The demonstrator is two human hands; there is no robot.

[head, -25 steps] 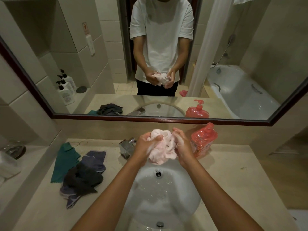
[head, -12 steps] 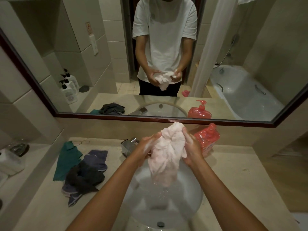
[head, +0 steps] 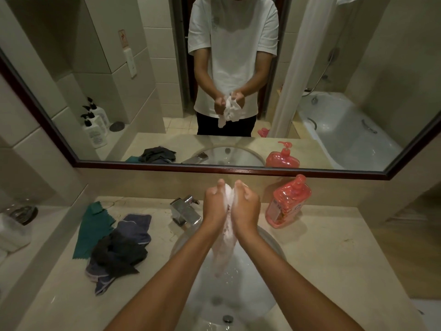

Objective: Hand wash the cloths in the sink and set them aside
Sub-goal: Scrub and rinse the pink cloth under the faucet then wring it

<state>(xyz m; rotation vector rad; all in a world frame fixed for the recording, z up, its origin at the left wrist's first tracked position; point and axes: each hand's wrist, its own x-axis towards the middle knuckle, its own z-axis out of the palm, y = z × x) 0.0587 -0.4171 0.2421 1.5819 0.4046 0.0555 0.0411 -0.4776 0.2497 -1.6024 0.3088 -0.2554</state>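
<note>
Over the sink [head: 274, 244], the left hand [head: 214, 206] and right hand [head: 245, 206] pressed a pink cloth [head: 224, 254] between curled fingers — its tail dripping. Suds could loosen that grip, or splash the dark cloths [head: 119, 252] left of the sink.

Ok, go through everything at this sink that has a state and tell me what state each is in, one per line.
left hand: gripping the pink cloth
right hand: gripping the pink cloth
pink cloth: pressed between both hands, tail hanging over the sink
sink: wet, droplets on the bowl
faucet: no stream visible
soap bottle: upright on the counter
dark cloths: heaped left of the sink
green cloth: lying flat
</note>
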